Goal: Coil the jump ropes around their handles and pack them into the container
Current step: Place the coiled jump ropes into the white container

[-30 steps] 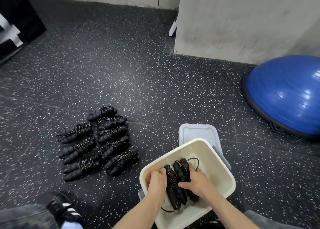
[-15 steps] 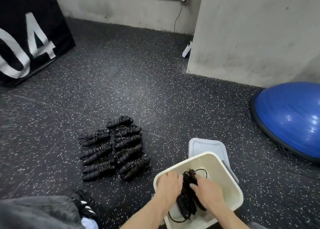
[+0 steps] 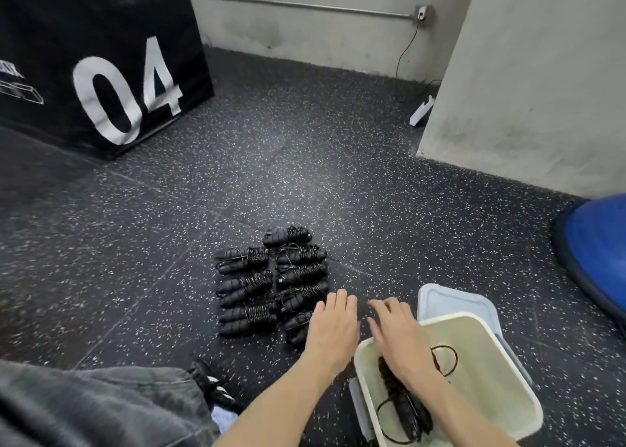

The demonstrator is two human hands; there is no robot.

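Both hands had come up out of the container (image 3: 508,375) since a second back, when we were pressing the bundle down inside it. Our left hand (image 3: 333,331) hovered flat and empty over the floor, fingers straight, right at the nearest coiled jump ropes (image 3: 271,280). Our right hand (image 3: 398,341) was also open-fingered with nothing in its grip, crossing the container's near-left rim. One packed bundle (image 3: 403,402) lay along the bottom of the cream container, with loose loops of rope sticking out at both ends. The rest sat in two rows on the speckled floor, just left of the container and its lid (image 3: 447,302). Our worry: those loose loops could snag on the next bundle going in and pull the coil undone, and grabbing a floor bundle by its rope instead of its handles might unwind it.
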